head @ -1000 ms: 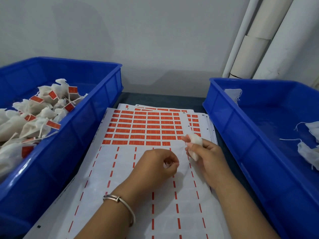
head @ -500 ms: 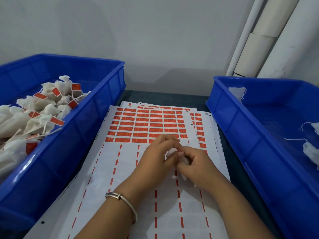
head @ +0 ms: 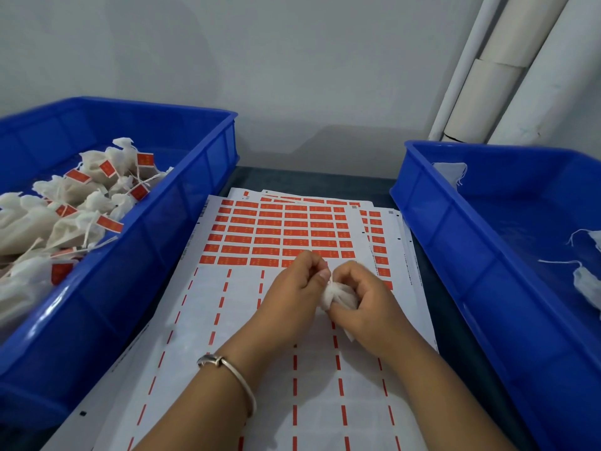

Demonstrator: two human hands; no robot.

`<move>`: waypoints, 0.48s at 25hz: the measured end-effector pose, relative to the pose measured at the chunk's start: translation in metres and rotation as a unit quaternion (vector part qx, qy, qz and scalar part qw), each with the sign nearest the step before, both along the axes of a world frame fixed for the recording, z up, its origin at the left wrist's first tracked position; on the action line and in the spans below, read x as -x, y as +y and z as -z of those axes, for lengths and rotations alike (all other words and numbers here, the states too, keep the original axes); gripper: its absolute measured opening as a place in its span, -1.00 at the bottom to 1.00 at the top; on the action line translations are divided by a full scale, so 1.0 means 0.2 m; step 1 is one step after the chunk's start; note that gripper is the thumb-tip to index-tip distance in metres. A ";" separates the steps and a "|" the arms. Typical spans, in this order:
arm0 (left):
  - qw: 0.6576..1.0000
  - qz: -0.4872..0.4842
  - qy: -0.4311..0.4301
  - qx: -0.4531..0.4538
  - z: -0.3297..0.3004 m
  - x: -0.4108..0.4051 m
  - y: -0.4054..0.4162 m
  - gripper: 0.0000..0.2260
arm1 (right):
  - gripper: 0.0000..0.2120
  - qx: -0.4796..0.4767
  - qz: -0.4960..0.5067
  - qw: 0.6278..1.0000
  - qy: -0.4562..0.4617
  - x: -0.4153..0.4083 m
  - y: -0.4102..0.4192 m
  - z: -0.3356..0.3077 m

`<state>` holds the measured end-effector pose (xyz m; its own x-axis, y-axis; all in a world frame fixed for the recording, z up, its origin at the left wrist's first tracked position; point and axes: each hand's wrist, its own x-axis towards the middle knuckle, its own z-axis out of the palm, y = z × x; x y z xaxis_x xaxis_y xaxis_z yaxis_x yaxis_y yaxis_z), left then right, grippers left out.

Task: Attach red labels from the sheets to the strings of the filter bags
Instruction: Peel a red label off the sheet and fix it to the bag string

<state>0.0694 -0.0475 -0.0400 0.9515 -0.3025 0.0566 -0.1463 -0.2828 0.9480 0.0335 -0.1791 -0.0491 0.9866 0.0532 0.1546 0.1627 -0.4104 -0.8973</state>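
A white label sheet [head: 247, 314] lies flat in the middle, its far half filled with red labels [head: 276, 232] and its near half peeled bare. Over the sheet, my right hand [head: 364, 301] grips a small white filter bag [head: 340, 296]. My left hand [head: 292, 294] sits right against it, fingers curled, pinching at the bag's top where the string is; the string itself is hidden between the fingers. No red label shows in either hand.
A blue bin [head: 182, 203] on the left holds several filter bags with red labels [head: 78, 203] on their strings. A blue bin [head: 455, 255] on the right holds a few unlabelled bags [head: 585, 284]. More label sheets [head: 377, 229] lie underneath. White pipes [head: 507, 66] stand at back right.
My hands came together from apart. The bag moved from my right hand's raised fingertips down between both hands, which now sit a little further forward over the sheet.
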 end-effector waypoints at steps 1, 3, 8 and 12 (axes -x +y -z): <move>1.000 -0.007 0.008 -0.001 0.00 0.00 0.00 -0.86 | -0.72 -0.013 0.003 1.000 0.003 0.00 0.00 0.00; 0.999 -0.025 0.036 0.012 0.00 0.00 -0.01 -0.87 | -0.62 -0.019 0.022 0.999 -0.015 -0.01 0.00 0.00; 0.990 -0.056 0.113 0.067 -0.01 -0.01 -0.02 -0.88 | -0.67 0.014 0.079 0.992 -0.097 0.00 0.01 0.00; 0.987 -0.067 0.128 0.076 -0.01 -0.01 -0.02 -0.86 | -0.70 0.027 0.116 0.987 -0.105 -0.01 0.00 0.00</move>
